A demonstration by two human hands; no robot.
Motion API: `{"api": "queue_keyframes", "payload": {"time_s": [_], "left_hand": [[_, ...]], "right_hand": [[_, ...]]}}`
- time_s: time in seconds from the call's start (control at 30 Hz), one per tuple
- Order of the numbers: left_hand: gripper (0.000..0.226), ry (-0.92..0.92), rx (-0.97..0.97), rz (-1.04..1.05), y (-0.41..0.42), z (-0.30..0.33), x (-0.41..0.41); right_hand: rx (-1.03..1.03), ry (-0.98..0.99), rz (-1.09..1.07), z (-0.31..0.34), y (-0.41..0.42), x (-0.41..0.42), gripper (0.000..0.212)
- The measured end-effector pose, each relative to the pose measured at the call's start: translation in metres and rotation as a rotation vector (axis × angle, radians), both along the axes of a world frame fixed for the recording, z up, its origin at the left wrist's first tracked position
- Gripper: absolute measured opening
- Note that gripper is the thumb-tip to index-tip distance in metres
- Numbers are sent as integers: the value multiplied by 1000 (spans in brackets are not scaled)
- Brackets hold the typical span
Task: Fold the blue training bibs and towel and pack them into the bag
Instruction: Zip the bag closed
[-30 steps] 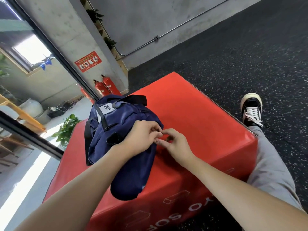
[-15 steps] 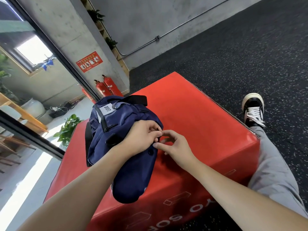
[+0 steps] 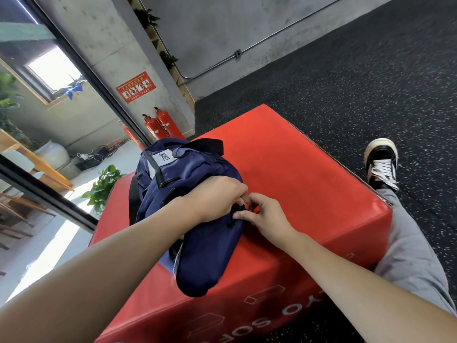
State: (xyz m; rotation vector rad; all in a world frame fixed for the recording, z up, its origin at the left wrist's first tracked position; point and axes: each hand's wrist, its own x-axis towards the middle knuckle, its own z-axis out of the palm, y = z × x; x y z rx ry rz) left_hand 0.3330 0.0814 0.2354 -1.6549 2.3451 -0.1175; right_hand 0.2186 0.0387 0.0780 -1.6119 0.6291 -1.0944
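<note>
Over the last second the right hand (image 3: 268, 215) has been drawn slightly off the left hand (image 3: 217, 199), and a small black fastener (image 3: 243, 208) is now exposed between them. Both sets of fingers are pinched together on it at the three o'clock edge of the navy bag (image 3: 188, 184), which lies on the red worktop (image 3: 296, 184). No bibs or towel are seen outside, so the bag is judged packed and being fastened.

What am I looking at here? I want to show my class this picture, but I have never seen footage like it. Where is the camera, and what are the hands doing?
There is no machine: a person wears a wide-angle camera on the head, looking forward and down at their own bare arms. A navy bag lies on a big red padded box on a speckled dark floor. The left hand and right hand meet at the bag's side, each with a pinching grip on a small dark part, probably a zip pull or buckle; too small to tell. No bibs or towel are visible outside the bag.
</note>
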Motion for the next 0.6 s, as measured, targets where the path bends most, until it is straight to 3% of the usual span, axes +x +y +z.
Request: {"api": "queue_keyframes", "payload": {"time_s": [0.33, 0.47, 0.6], "left_hand": [[7, -140, -240, -339, -4, -9, 17], [18, -124, -307, -356, -5, -10, 17], [11, -59, -337, -317, -7, -3, 20]], "right_hand": [[208, -31, 26, 2, 2, 0, 31], [243, -31, 14, 3, 1, -2, 30], [324, -24, -9, 3, -4, -5, 30]]}}
